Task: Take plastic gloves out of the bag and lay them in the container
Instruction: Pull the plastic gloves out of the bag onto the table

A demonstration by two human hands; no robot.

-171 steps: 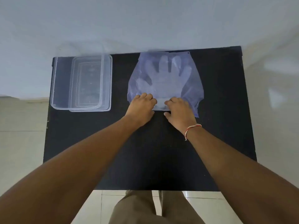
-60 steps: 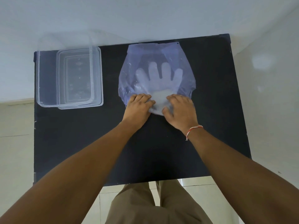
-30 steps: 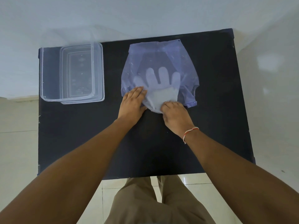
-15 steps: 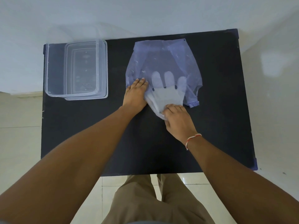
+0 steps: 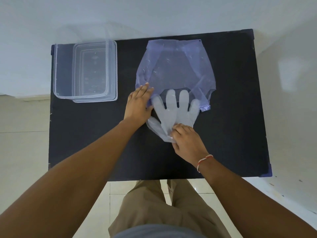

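A thin bluish plastic bag (image 5: 173, 69) lies flat on the far middle of the black table (image 5: 85, 134). A stack of clear plastic gloves (image 5: 173, 112) sticks out of the bag's near mouth, with only the fingertips still under the bag's edge. My right hand (image 5: 187, 143) pinches the gloves at their cuff end. My left hand (image 5: 139, 103) lies flat with fingers spread on the bag's near left corner, pressing it onto the table. The clear rectangular container (image 5: 85, 71) stands at the table's far left with nothing in it.
A white wall runs behind the table's far edge. Pale tiled floor shows on the left, on the right and in front. My legs in khaki trousers (image 5: 164, 206) stand at the table's near edge.
My right hand has drawn the gloves toward me, so most of them now lie outside the bag. My left hand has shifted onto the bag's left corner and stays there.
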